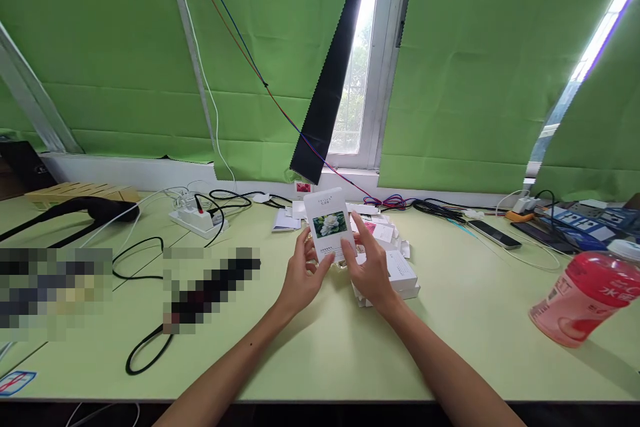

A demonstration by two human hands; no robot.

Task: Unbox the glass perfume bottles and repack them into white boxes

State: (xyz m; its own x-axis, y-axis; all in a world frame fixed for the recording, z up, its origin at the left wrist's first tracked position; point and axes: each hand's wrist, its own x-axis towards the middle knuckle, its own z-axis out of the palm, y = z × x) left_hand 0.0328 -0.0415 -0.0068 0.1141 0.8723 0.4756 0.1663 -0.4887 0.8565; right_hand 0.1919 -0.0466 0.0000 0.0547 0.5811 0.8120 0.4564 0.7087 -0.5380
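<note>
Between my two hands, a white card (329,224) with a white flower picture and small print is held up, tilted, above the table. My left hand (304,272) grips its lower left corner, thumb on the front. On its right edge are the fingers of my right hand (369,263), thumb across the lower front. Something shiny shows just behind the card's lower edge; I cannot make it out. Behind and beside my right hand lie several small white boxes (401,272), partly hidden by that hand. More white boxes and cards sit farther back.
A pink drink bottle (583,297) stands at the right, with a phone (495,235) behind it. A white power strip (197,219) and tangled black cables (434,208) line the back of the green table (320,360). Blurred dark items lie at the left.
</note>
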